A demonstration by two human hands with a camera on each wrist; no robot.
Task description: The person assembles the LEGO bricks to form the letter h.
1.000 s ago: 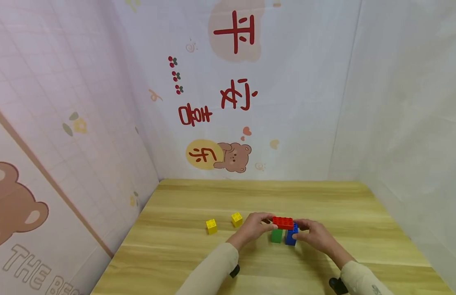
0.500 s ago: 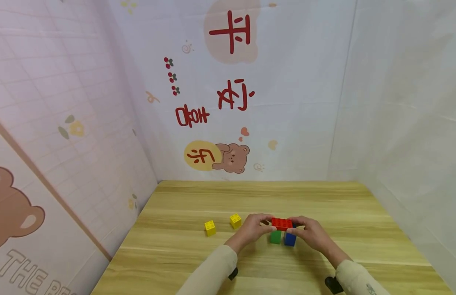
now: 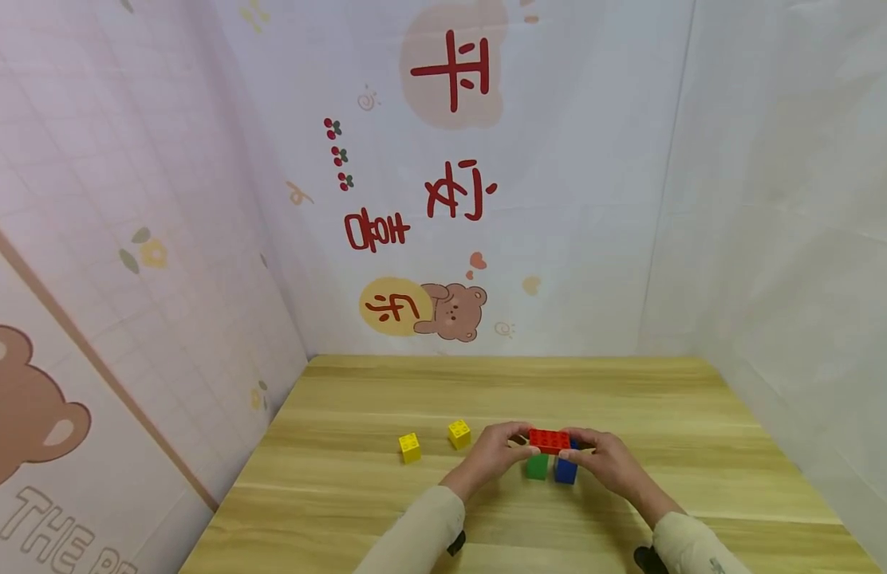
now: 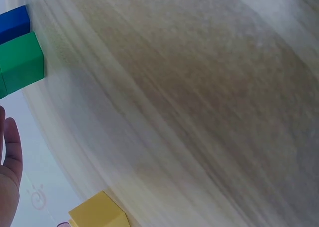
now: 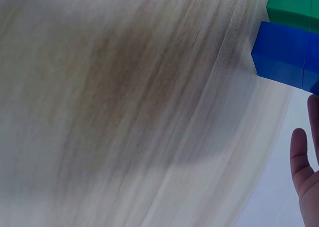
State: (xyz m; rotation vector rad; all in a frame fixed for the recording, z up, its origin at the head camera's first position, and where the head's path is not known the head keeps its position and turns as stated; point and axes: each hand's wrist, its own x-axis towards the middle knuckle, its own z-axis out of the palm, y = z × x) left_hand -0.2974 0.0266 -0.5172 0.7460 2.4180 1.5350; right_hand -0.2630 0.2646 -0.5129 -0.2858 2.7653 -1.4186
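A red toy building brick [image 3: 549,441], studs up, lies across the tops of a green brick stack [image 3: 537,467] and a blue brick stack [image 3: 566,471]. My left hand [image 3: 492,454] pinches its left end between thumb and fingers. At the right end, my right hand [image 3: 610,461] pinches it the same way. In the right wrist view a seam runs across the blue stack [image 5: 280,55], and the green stack [image 5: 290,8] stands beside it. The left wrist view has the green stack [image 4: 22,62] nearer than the blue one [image 4: 14,25]. Whether the red brick is fully seated cannot be seen.
Two yellow bricks, one nearer [image 3: 409,447] and one farther back [image 3: 459,434], sit left of my left hand on the wooden table [image 3: 372,510]. A printed cloth backdrop [image 3: 573,199] rises behind the table and along its sides.
My right hand has gone from the blue stack to the red brick's right end. The left hand keeps its hold on the red brick. The head view has shifted slightly.
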